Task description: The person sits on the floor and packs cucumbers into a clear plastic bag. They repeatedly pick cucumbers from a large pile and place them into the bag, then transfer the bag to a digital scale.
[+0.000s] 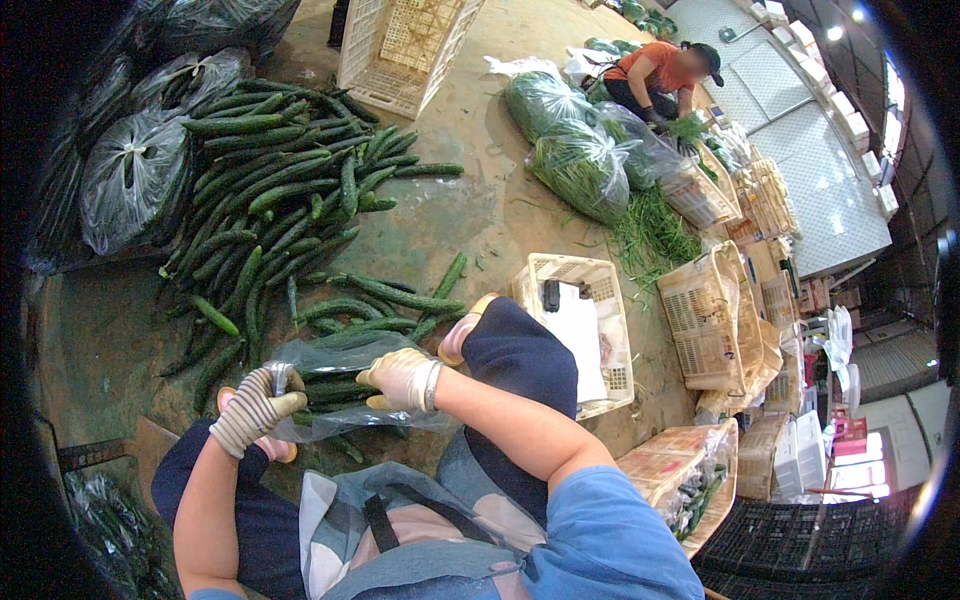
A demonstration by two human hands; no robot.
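Note:
A clear plastic bag (337,424) lies across the space between my knees, with several dark green cucumbers (330,391) inside it. My left hand (255,409), in a striped knit glove, grips the bag's left end, where the film bunches at the fingers. Over the bag's right part, my right hand (403,380) wears a pale glove and has its fingers curled on the film; its fingertips are partly hidden. Loose cucumbers (397,294) lie on the floor just beyond the bag. Farther off spreads a large heap of cucumbers (262,180).
Tied bags of cucumbers (135,180) stand left of the heap. A plastic crate (626,330) holding a white sheet and a small black object sits by my right knee. Beyond it, a person (652,79) handles greens beside filled bags (574,157). More crates (701,330) line the right.

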